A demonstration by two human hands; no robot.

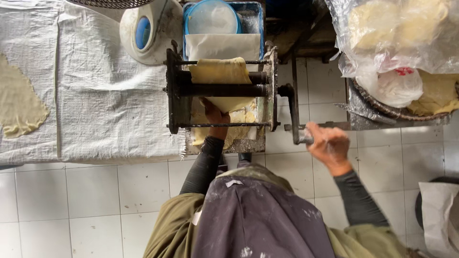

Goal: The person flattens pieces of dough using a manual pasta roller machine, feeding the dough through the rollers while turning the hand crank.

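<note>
Below, the left hand (216, 118) reaches under the rollers of the dough press (221, 91), fingers cupped against the pale dough sheet (221, 71) (it drapes over the top roller). Meanwhile the right hand (329, 143) is clenched around the crank handle (297, 125) beside the machine.

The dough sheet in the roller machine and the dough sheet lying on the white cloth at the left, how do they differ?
The dough sheet in the roller machine drapes over the black rollers, curved and hanging; the dough sheet on the white cloth lies flat. The first has fairly straight sides; the second has ragged edges and tapers upward. The left hand touches the first below the rollers while the right hand holds the crank handle; nothing touches the second. Both are pale yellow and thin.
</note>
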